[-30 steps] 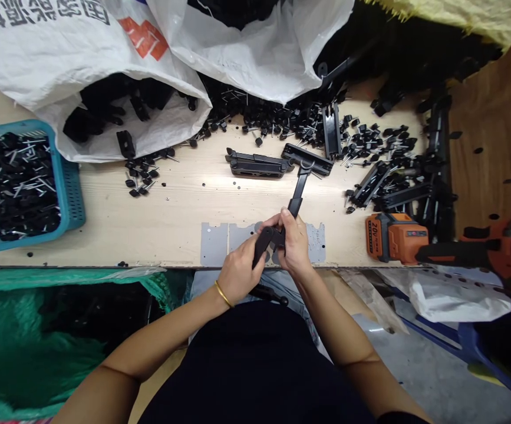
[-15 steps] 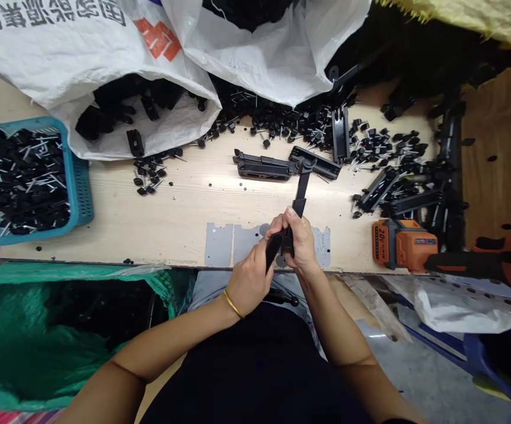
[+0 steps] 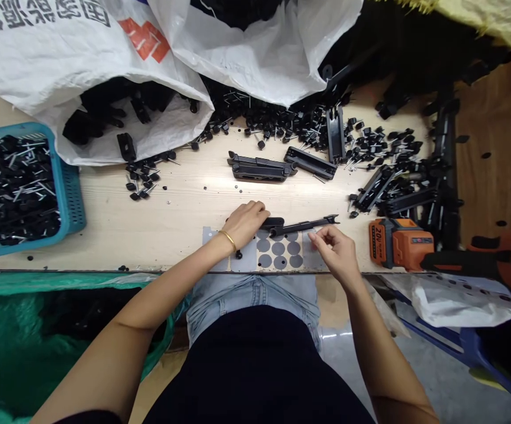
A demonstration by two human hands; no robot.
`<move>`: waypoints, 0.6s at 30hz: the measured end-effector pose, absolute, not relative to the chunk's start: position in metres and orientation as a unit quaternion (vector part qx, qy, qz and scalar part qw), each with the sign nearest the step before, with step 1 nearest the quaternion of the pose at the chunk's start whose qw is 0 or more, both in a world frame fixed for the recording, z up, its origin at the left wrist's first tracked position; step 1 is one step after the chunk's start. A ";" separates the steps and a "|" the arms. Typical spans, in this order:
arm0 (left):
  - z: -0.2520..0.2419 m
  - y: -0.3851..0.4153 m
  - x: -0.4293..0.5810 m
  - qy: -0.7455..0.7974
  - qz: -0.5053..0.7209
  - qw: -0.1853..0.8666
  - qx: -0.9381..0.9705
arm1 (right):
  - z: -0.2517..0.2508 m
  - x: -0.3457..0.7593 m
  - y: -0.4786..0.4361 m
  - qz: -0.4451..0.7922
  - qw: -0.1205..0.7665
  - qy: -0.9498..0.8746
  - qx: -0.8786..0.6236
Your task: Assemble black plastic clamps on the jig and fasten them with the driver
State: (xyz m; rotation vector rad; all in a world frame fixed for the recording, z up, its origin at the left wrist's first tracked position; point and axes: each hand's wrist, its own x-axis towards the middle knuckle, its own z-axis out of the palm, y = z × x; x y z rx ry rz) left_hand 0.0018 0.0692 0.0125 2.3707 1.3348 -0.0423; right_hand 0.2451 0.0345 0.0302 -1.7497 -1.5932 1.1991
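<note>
A long black plastic bracket with a jointed arm (image 3: 303, 226) lies crosswise near the table's front edge. My left hand (image 3: 245, 226) is closed over its left end, the fingers curled down and partly hidden. A small black knob (image 3: 238, 254) shows beneath that wrist. Just below the bracket's right end, my right hand (image 3: 337, 252) has thumb and fingertips pinched together; whether anything small is between them cannot be made out. Grey round pads (image 3: 278, 248) sit on the table under the bracket. Farther back lie a folded black bracket (image 3: 261, 168) and a black channel-shaped piece (image 3: 310, 163).
A blue basket (image 3: 70, 194) of black-headed screws stands at left. White sacks (image 3: 255, 56) holding black parts line the back, with loose black knob screws (image 3: 277, 126) before them. An orange power tool battery (image 3: 401, 242) lies at right. A green sack (image 3: 82, 277) hangs below the front edge.
The black bracket has been lowered from upright between both hands to lying crosswise on the table. My hands have moved apart, the left one leftward and the right one off the bracket.
</note>
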 end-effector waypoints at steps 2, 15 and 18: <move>0.008 0.067 0.000 0.472 -0.004 0.204 0.858 | 0.028 0.246 0.040 0.318 0.226 -0.701 -0.596; -0.007 0.063 -0.001 0.454 0.019 0.170 0.874 | -0.013 0.207 0.046 0.232 0.126 -0.826 -0.499; -0.006 0.068 -0.003 0.427 0.032 0.188 0.884 | -0.004 0.227 0.072 0.307 0.144 -0.800 -0.495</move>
